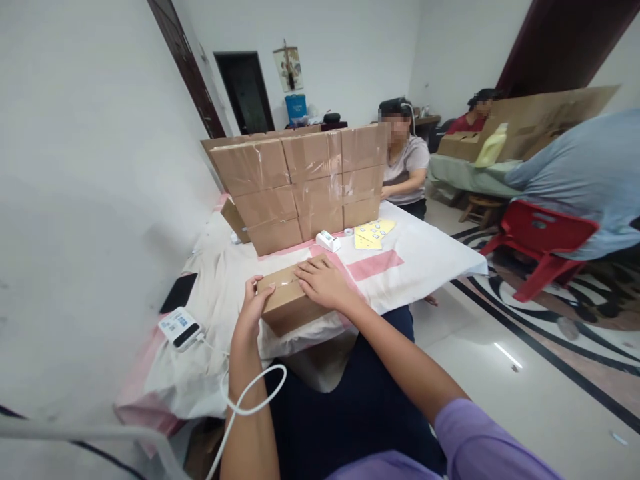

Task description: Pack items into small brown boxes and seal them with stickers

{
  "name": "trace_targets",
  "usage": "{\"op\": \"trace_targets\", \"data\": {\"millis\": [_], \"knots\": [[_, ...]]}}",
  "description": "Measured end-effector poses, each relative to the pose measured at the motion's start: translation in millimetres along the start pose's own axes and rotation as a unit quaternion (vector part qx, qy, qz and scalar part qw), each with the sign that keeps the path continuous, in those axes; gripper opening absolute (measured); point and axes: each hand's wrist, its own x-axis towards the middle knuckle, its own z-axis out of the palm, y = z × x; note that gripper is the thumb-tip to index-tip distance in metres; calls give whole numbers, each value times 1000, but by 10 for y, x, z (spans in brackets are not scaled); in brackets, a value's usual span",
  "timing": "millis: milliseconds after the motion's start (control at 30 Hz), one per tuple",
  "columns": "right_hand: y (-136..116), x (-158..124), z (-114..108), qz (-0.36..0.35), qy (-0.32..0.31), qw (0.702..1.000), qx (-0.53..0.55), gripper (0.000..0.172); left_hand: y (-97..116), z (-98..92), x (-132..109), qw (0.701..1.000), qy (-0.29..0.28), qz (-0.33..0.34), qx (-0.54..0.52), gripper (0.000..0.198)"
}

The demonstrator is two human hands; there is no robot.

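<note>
A closed brown cardboard box (294,314) lies near the front edge of the cloth-covered table (423,250). My left hand (253,303) grips its left end, the thumb on top and the fingers round the far side. Flat across the top, toward the right end, rests my right hand (324,283) with its fingers stretched out. A shiny bit of clear tape shows on the lid between the hands. Just beyond the box are a small white device (328,241) and a yellow sheet (373,234) with blue marks.
A wall of stacked, taped cardboard boxes (315,180) stands across the table. At the left lie a white power bank (180,329) with a cable by my left arm and a black flat object (179,293). A person (407,160) sits behind the boxes; a red chair (545,233) is at right.
</note>
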Motion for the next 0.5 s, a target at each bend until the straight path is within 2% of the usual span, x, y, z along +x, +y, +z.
{"op": "trace_targets", "data": {"millis": [100,200,267,333,433,500], "knots": [[73,-58,3,0,46,998,33,36,14,9,-24,1000,6,6,-5,45],[469,-210,46,86,134,984,76,34,14,10,-50,1000,7,8,-7,48],[935,-365,97,200,170,961,90,35,-2,0,-53,1000,10,5,-5,53],[1492,-529,151,325,161,928,80,35,-25,-17,-51,1000,13,3,-2,59],[2319,-681,204,403,145,902,53,35,-42,-34,-65,1000,22,-4,2,66],[2792,-672,224,432,134,891,34,36,-27,-27,-95,999,33,-12,7,69]]}}
